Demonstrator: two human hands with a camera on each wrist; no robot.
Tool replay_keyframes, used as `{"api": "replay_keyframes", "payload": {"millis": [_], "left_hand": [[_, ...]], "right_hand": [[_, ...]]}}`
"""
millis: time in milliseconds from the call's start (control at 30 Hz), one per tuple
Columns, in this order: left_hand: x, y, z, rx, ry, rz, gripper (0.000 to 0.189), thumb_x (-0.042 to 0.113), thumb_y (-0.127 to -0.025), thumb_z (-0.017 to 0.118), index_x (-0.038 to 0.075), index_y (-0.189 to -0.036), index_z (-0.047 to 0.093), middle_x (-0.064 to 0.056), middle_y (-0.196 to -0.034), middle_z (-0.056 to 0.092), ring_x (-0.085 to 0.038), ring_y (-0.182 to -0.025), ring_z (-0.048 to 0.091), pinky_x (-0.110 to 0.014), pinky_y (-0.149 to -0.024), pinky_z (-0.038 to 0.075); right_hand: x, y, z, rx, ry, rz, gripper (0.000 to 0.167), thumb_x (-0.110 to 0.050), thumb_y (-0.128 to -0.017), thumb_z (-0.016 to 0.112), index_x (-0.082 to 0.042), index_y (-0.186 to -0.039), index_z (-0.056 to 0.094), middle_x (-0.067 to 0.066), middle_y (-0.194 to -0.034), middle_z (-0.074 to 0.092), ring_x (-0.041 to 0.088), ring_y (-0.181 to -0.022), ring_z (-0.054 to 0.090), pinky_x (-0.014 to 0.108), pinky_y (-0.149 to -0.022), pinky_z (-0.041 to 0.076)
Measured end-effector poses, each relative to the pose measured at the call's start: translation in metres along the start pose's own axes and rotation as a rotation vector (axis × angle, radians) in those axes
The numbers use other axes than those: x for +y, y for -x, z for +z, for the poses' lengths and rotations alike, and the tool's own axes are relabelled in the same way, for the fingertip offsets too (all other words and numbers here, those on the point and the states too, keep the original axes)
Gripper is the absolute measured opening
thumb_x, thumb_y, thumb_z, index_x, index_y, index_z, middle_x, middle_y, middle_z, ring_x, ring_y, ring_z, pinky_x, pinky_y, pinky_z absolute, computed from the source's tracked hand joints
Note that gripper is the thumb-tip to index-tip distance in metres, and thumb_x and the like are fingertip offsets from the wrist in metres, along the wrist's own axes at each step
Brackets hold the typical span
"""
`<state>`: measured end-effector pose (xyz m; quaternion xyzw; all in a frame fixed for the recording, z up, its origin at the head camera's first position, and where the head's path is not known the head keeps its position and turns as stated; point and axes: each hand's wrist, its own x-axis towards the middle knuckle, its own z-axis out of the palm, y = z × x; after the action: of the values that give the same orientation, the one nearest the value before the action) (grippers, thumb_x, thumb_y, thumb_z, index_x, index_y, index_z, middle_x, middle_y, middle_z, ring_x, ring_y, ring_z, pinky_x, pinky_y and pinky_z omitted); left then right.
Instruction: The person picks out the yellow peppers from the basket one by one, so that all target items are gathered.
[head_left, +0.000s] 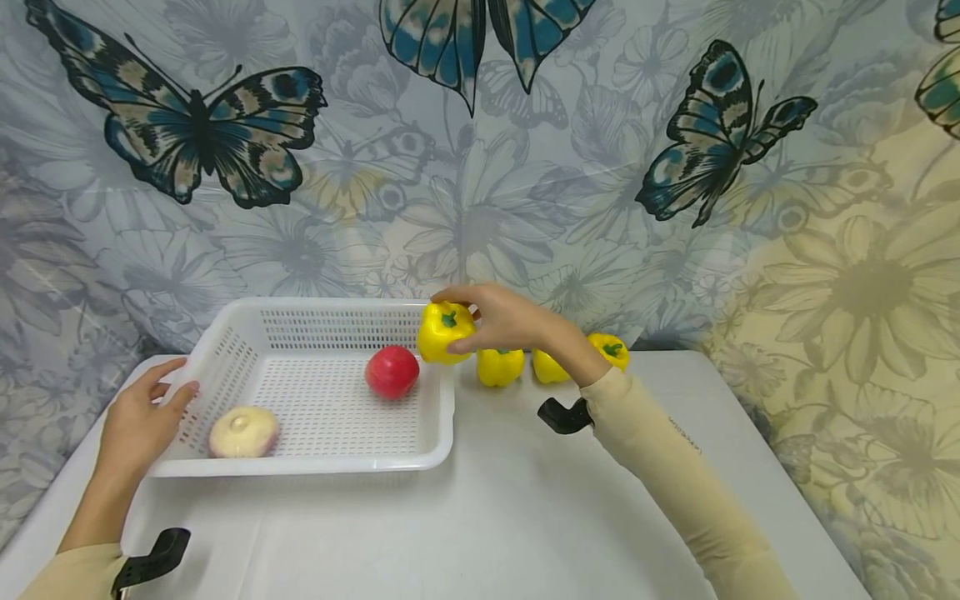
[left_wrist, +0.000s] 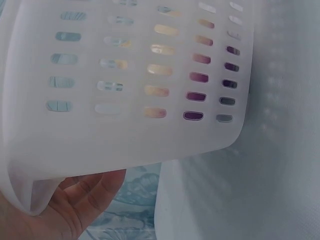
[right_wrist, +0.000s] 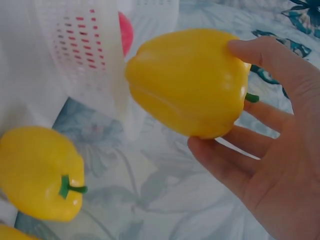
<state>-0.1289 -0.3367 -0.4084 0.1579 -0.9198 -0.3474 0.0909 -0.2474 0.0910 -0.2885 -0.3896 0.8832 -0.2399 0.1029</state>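
Observation:
My right hand [head_left: 504,315] holds a yellow bell pepper [head_left: 442,333] over the right rim of a white plastic basket [head_left: 435,454]. In the right wrist view, thumb and fingertips pinch the pepper [right_wrist: 187,82] near its stem end, with the green stem toward the palm. My left hand [head_left: 138,423] grips the basket's left rim; in the left wrist view its fingers [left_wrist: 95,197] show beside the slotted wall [left_wrist: 135,145]. Inside the basket, a red round fruit or vegetable [head_left: 392,372] lies at the right and a cream-and-purple, turnip-like vegetable [head_left: 243,432] at the front left.
Three more yellow bell peppers, a nearer one [head_left: 500,367], a partly hidden one [head_left: 549,367] and one at the right [head_left: 609,350], stand on the white table [head_left: 525,500] beside the basket. A butterfly-printed cloth [head_left: 480,192] hangs close behind.

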Motion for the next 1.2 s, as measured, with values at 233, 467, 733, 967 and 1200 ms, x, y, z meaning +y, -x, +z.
{"api": "replay_keyframes", "payload": {"millis": [233,467,733,967,1200], "left_hand": [[0.001,0.000,0.001,0.002,0.002,-0.004,0.058,0.025,-0.103,0.049,-0.001,-0.150,0.030,-0.040,-0.125,0.047,-0.053,-0.101,0.056,-0.050,-0.064,0.052],[0.000,0.000,0.000,-0.001,0.008,-0.014,0.058,0.027,-0.103,0.048,-0.001,-0.151,0.030,-0.041,-0.127,0.046,-0.054,-0.102,0.055,-0.049,-0.063,0.053],[0.000,0.000,0.001,-0.001,0.020,-0.019,0.059,0.028,-0.103,0.049,0.000,-0.151,0.030,-0.040,-0.127,0.046,-0.053,-0.102,0.055,-0.049,-0.064,0.051],[-0.001,0.000,0.001,0.000,0.010,-0.019,0.059,0.028,-0.103,0.049,0.000,-0.151,0.030,-0.040,-0.127,0.046,-0.054,-0.104,0.054,-0.053,-0.067,0.051],[-0.001,-0.001,0.001,0.003,0.011,-0.027,0.059,0.028,-0.103,0.049,0.000,-0.151,0.030,-0.040,-0.127,0.046,-0.053,-0.102,0.055,-0.048,-0.063,0.052]], "right_hand": [[0.012,0.017,-0.009,-0.007,-0.013,0.009,0.062,-0.024,-0.083,0.078,-0.009,-0.138,0.054,0.006,-0.136,0.057,0.025,-0.120,0.054,0.046,-0.100,0.045],[0.027,0.035,-0.022,0.020,-0.059,0.063,0.065,-0.021,-0.084,0.076,-0.009,-0.142,0.050,0.009,-0.142,0.052,0.028,-0.125,0.050,0.046,-0.103,0.042],[0.041,0.052,-0.033,0.023,-0.017,0.100,0.067,-0.024,-0.085,0.077,-0.008,-0.143,0.048,0.012,-0.143,0.051,0.031,-0.127,0.050,0.048,-0.101,0.044],[0.057,0.068,-0.037,0.045,0.023,0.145,0.068,-0.026,-0.086,0.076,-0.006,-0.144,0.046,0.014,-0.144,0.050,0.034,-0.127,0.049,0.049,-0.099,0.045],[0.073,0.086,-0.043,0.047,0.040,0.201,0.067,-0.029,-0.087,0.075,-0.008,-0.144,0.046,0.016,-0.144,0.049,0.037,-0.126,0.050,0.053,-0.100,0.043]]}}
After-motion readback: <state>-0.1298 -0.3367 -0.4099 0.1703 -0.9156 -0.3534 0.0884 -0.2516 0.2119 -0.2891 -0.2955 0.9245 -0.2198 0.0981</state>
